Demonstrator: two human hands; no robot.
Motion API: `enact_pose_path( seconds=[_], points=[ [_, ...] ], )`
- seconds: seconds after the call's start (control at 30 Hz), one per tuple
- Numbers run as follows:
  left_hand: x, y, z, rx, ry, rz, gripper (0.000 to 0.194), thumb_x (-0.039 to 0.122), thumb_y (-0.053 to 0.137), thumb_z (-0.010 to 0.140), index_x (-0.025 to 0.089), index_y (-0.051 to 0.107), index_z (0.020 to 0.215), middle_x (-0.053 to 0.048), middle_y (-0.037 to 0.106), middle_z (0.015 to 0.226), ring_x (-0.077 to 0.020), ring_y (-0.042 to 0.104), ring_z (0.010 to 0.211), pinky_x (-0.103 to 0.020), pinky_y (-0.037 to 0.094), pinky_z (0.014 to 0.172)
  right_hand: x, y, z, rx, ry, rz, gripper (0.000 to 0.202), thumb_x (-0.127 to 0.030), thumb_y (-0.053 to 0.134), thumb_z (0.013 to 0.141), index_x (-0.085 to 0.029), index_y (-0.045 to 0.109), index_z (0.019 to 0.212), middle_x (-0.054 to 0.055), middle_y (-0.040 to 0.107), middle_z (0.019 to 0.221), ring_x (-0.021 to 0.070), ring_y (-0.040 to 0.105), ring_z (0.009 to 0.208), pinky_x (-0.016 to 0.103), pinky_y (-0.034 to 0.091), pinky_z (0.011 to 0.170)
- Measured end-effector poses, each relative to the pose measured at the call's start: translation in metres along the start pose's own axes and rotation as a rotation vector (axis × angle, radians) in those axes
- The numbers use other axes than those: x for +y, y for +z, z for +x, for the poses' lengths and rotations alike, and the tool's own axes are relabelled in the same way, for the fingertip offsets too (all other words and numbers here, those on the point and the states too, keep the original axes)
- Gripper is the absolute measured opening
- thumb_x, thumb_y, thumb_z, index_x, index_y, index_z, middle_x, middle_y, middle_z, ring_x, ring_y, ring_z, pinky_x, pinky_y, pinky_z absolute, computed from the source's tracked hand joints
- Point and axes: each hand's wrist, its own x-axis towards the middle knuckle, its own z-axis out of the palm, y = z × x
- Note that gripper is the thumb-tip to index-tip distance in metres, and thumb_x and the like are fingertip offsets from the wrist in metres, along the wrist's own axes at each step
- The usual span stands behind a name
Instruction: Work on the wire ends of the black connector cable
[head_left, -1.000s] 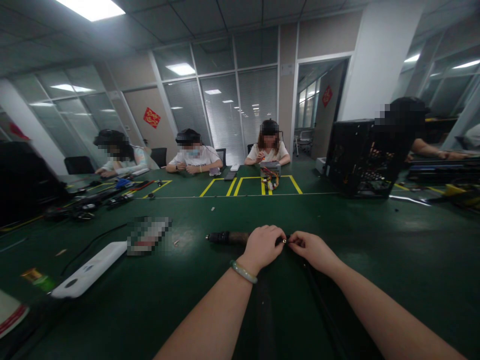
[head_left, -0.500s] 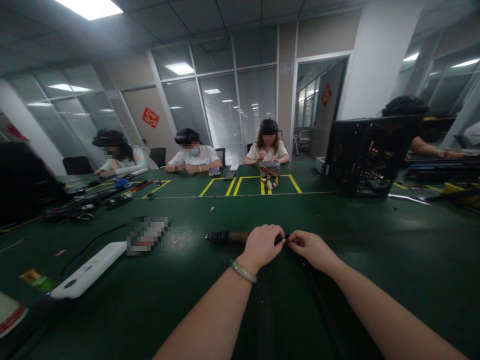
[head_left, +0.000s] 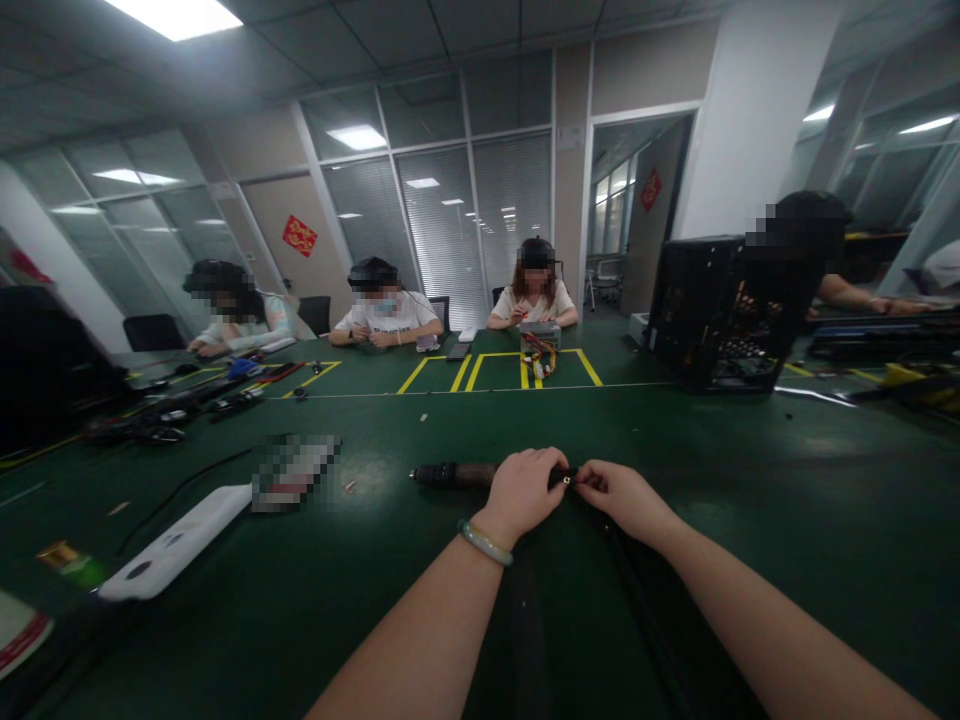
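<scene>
My left hand (head_left: 527, 490), with a bangle at the wrist, is closed, its thumb and fingers around a small dark piece (head_left: 568, 480) that has a shiny spot on it. From the other side, the fingertips of my right hand (head_left: 621, 500) are pinched together at that piece; what they grip is too small to make out. Behind my left hand lies a dark electric screwdriver (head_left: 450, 475), its tip pointing left and its rear end hidden. A long dark bar (head_left: 645, 610) runs from below my right hand toward me, and a flat dark strip (head_left: 529, 620) lies left of it.
On the green table (head_left: 360, 590), a white power strip (head_left: 180, 540) and a blurred-out flat object (head_left: 296, 475) lie at left. An open black computer case (head_left: 697, 315) stands at the back right. Opposite sit several people; a power supply (head_left: 540, 335) with coloured wires stands before one.
Both hands stay in nearly the same place around the small dark piece. The whole view has shifted very slightly. At the right, the person behind the case has moved their head a little.
</scene>
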Motion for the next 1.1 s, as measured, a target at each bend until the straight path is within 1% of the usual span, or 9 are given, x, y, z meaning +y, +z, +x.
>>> enact_pose_path(
  seconds=[0.2,0.37,0.57,0.73,1.03,1.1],
  points=[
    [-0.0003,0.0003,0.0001,0.006,0.032,0.012,0.010,0.026,0.056,0.087,0.024,0.057,0.096,0.000,0.061,0.095,-0.0183,0.056,0.091,-0.032,0.042,0.082,-0.0018,-0.0018,-0.0009,0.000,-0.010,0.000,0.017,-0.035,0.056,0.086,-0.024,0.066,0.094,0.000,0.069,0.086,0.0173,0.063,0.075,0.027,0.045,0.066],
    [0.0004,-0.0003,0.0005,-0.009,0.032,0.015,0.011,0.026,0.054,0.088,0.023,0.058,0.097,-0.001,0.061,0.096,-0.0188,0.055,0.093,-0.032,0.042,0.083,-0.0013,-0.0006,0.0003,0.005,-0.008,-0.004,0.017,-0.034,0.056,0.086,-0.022,0.066,0.093,0.001,0.069,0.084,0.0174,0.062,0.074,0.027,0.044,0.066],
    [-0.0012,0.0020,-0.0001,0.034,0.037,0.005,0.015,0.026,0.057,0.086,0.025,0.056,0.101,0.001,0.061,0.096,-0.0181,0.055,0.092,-0.032,0.042,0.082,-0.0022,-0.0009,-0.0008,0.003,-0.004,-0.007,0.016,-0.033,0.056,0.086,-0.024,0.066,0.094,0.000,0.070,0.085,0.0172,0.063,0.074,0.027,0.044,0.065],
    [-0.0027,0.0030,-0.0004,0.036,0.055,0.011,0.009,0.025,0.057,0.086,0.025,0.057,0.095,0.002,0.060,0.094,-0.0178,0.055,0.090,-0.031,0.042,0.080,-0.0037,-0.0026,-0.0020,-0.002,-0.002,-0.010,0.015,-0.033,0.057,0.086,-0.024,0.066,0.094,0.000,0.070,0.086,0.0172,0.063,0.075,0.027,0.044,0.065],
    [-0.0016,0.0008,-0.0002,0.000,0.057,-0.010,0.009,0.025,0.053,0.089,0.023,0.060,0.095,-0.001,0.061,0.098,-0.0184,0.055,0.092,-0.032,0.042,0.082,-0.0054,-0.0030,-0.0021,-0.002,-0.001,-0.008,0.017,-0.034,0.057,0.086,-0.023,0.066,0.095,0.001,0.070,0.088,0.0174,0.063,0.077,0.027,0.045,0.066],
    [-0.0012,0.0005,-0.0005,0.006,0.056,-0.010,0.010,0.025,0.054,0.089,0.024,0.059,0.097,0.000,0.062,0.099,-0.0184,0.055,0.093,-0.032,0.042,0.083,-0.0051,-0.0026,-0.0018,-0.001,-0.001,-0.009,0.017,-0.033,0.057,0.086,-0.023,0.066,0.094,0.001,0.069,0.088,0.0173,0.063,0.076,0.027,0.045,0.066]
  ],
)
